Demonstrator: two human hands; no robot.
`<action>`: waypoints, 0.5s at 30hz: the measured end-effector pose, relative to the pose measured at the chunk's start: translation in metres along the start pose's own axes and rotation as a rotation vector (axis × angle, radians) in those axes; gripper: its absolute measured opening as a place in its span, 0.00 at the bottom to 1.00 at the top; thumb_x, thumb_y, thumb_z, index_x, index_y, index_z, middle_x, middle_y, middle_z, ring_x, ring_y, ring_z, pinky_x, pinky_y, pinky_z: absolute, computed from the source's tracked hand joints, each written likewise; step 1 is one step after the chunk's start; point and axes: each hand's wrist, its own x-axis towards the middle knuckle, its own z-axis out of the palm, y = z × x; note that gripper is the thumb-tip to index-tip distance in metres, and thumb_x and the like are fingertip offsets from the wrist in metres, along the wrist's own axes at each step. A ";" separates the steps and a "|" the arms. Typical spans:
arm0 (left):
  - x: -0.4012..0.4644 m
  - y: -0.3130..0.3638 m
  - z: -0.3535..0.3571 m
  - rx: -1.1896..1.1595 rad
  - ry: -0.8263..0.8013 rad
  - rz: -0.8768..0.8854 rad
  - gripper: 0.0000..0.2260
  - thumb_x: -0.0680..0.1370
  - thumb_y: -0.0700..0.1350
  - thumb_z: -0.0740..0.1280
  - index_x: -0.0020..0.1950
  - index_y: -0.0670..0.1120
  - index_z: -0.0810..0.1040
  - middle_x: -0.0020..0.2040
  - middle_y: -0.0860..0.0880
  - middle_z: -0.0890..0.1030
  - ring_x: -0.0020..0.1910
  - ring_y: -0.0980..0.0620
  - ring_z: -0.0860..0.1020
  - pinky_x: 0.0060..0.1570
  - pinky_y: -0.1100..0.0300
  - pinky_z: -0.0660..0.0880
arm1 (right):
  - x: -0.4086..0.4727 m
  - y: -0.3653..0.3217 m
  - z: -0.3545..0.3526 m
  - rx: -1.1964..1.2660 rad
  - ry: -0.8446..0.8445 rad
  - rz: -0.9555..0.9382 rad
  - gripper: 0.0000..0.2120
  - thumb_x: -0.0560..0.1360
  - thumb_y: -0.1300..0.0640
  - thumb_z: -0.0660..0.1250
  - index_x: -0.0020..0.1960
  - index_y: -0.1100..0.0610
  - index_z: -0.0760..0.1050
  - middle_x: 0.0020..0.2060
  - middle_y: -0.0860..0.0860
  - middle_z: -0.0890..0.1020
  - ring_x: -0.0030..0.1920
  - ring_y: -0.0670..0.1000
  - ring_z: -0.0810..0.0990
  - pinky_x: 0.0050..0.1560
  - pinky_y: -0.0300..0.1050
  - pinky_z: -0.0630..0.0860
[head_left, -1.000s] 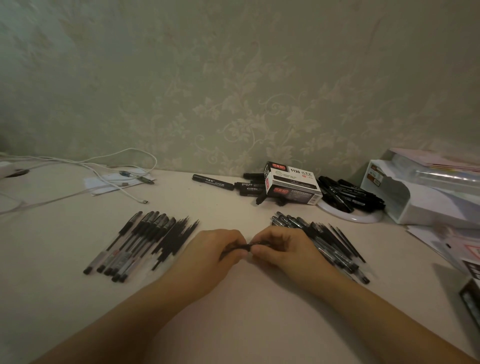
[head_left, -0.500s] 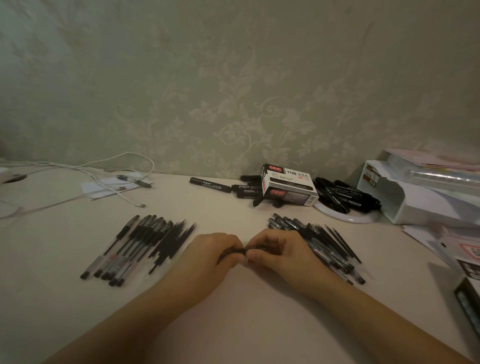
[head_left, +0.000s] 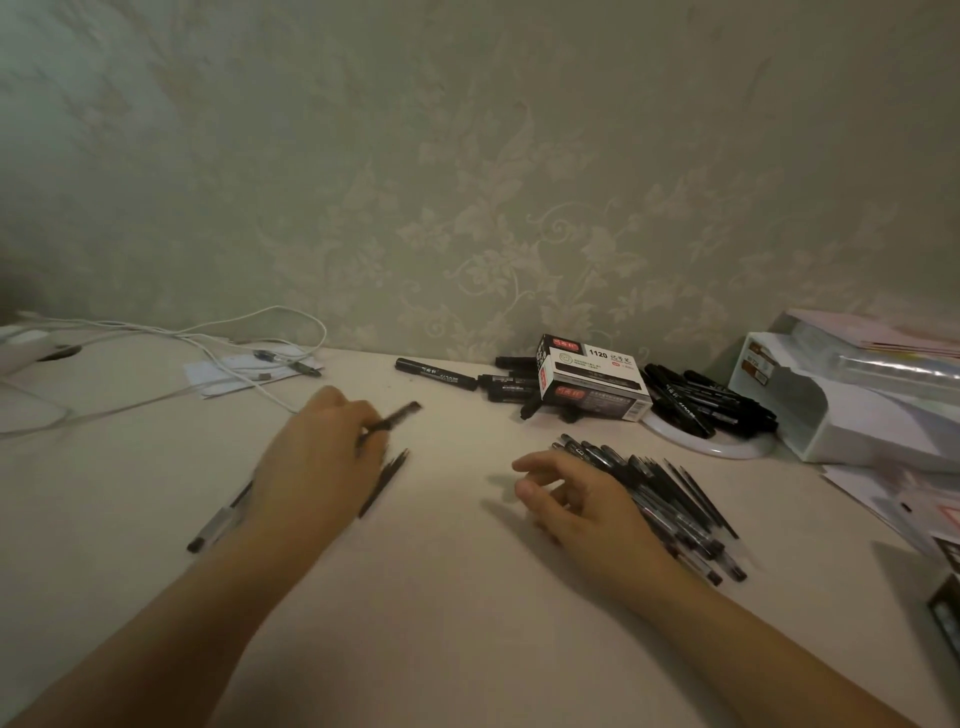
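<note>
Cream desktop (head_left: 457, 597): held pen (head_left: 397, 415), pen pile (head_left: 670, 499), marker box (head_left: 592, 384), white cables (head_left: 244, 375) behind.

The left hand (head_left: 317, 467), blurred, grips a black pen (head_left: 392, 418) whose end sticks out beyond its fingers. Under this hand lies a row of pens (head_left: 218, 522). The right hand (head_left: 576, 499) hovers with loosely curled fingers and holds nothing, a heap of pens (head_left: 675, 499) just beside it. Beyond that hand stands a marker box (head_left: 592, 379).
</note>
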 end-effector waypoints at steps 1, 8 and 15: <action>0.004 -0.012 -0.004 0.075 -0.005 -0.081 0.08 0.78 0.47 0.65 0.51 0.46 0.81 0.42 0.50 0.71 0.35 0.53 0.70 0.37 0.59 0.67 | -0.001 0.000 0.001 -0.006 0.002 -0.002 0.08 0.78 0.53 0.69 0.56 0.47 0.79 0.46 0.44 0.82 0.38 0.43 0.80 0.41 0.36 0.78; 0.006 -0.038 -0.003 0.179 -0.162 -0.275 0.07 0.77 0.46 0.66 0.52 0.46 0.81 0.46 0.45 0.77 0.44 0.45 0.76 0.43 0.55 0.73 | -0.003 -0.003 0.001 -0.039 0.015 0.004 0.07 0.78 0.54 0.68 0.54 0.47 0.81 0.45 0.45 0.83 0.38 0.43 0.79 0.41 0.36 0.77; 0.005 -0.034 -0.002 0.205 -0.175 -0.268 0.09 0.77 0.48 0.66 0.55 0.47 0.79 0.50 0.44 0.76 0.48 0.43 0.77 0.47 0.51 0.76 | -0.004 -0.002 0.003 -0.151 0.047 -0.070 0.06 0.77 0.56 0.70 0.51 0.46 0.82 0.43 0.42 0.82 0.41 0.42 0.79 0.41 0.34 0.76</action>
